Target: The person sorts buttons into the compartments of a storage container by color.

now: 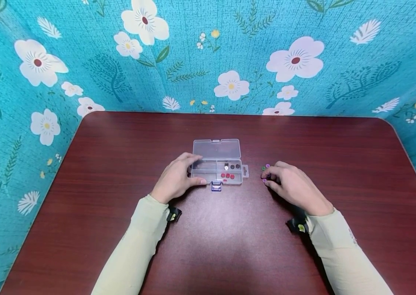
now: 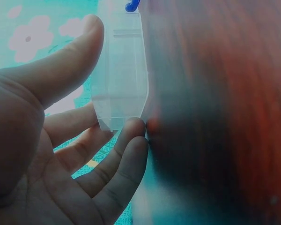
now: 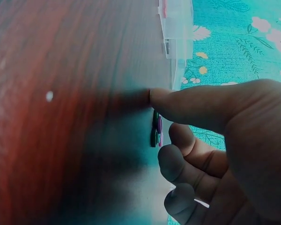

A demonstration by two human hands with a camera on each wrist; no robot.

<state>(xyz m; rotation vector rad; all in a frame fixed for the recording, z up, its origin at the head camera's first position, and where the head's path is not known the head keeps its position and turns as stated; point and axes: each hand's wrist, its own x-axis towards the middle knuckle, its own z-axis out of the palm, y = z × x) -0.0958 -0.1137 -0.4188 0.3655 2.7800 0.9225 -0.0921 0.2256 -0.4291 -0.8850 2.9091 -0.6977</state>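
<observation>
Glossy red-brown wood-grain counter point(image 1: 226, 241); blue floral cloth point(image 1: 193, 96) behind. Clear plastic box point(image 1: 204, 165), rectangular, lid point(image 1: 217, 148) open; round red discs point(image 1: 228, 175) and dark discs point(image 1: 233, 166) in its right compartments. My left fingers point(image 1: 187, 159) grip its left end. My right fingers point(image 1: 276, 169), half-curled, are at purple discs point(image 1: 267, 166) and a green disc point(image 1: 263, 168) right of the box; pinching unclear.

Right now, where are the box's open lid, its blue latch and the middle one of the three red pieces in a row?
Open lid point(image 1: 217, 149): head view, middle of its clear panel.
Blue latch point(image 1: 216, 187): head view, middle of the latch.
Middle red piece point(image 1: 228, 175): head view, its upper face.
</observation>
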